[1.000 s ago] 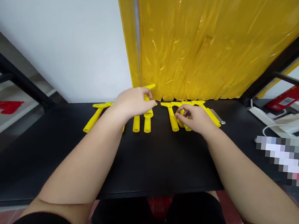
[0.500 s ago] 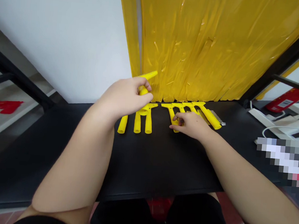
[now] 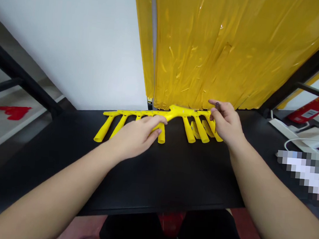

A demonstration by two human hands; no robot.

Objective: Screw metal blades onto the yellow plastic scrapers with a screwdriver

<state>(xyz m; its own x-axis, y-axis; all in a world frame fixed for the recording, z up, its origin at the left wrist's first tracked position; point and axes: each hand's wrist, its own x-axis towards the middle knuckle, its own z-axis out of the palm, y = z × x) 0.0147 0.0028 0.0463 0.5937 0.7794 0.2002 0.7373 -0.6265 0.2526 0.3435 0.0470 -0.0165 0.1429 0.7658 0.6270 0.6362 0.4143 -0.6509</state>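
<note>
My left hand [image 3: 140, 134] is closed around the grip of a yellow plastic T-shaped handle [image 3: 174, 112]. The handle's wide head points to the right, above the others in the row. Between the thumb and fingers of my right hand [image 3: 227, 121] is a small dark brown stick-like piece [image 3: 217, 106], too small to identify; the index finger points left. Several similar yellow handles lie side by side on the black table. One is the handle at the far left [image 3: 104, 129], another the handle near the middle [image 3: 189, 130]. My left hand partly covers some of them.
Behind the black tabletop [image 3: 171, 172] stand a white panel [image 3: 72, 33] and a sheet of crinkled yellow film [image 3: 194, 44]. A white power strip [image 3: 284, 132] with cables and a red package [image 3: 315, 105] are at the right. Red pieces [image 3: 15, 112] lie on the left shelf.
My left hand has lowered the yellow handle from a raised, tilted position to just above the row. My right hand has moved right and up, away from the handles. More handles show at left.
</note>
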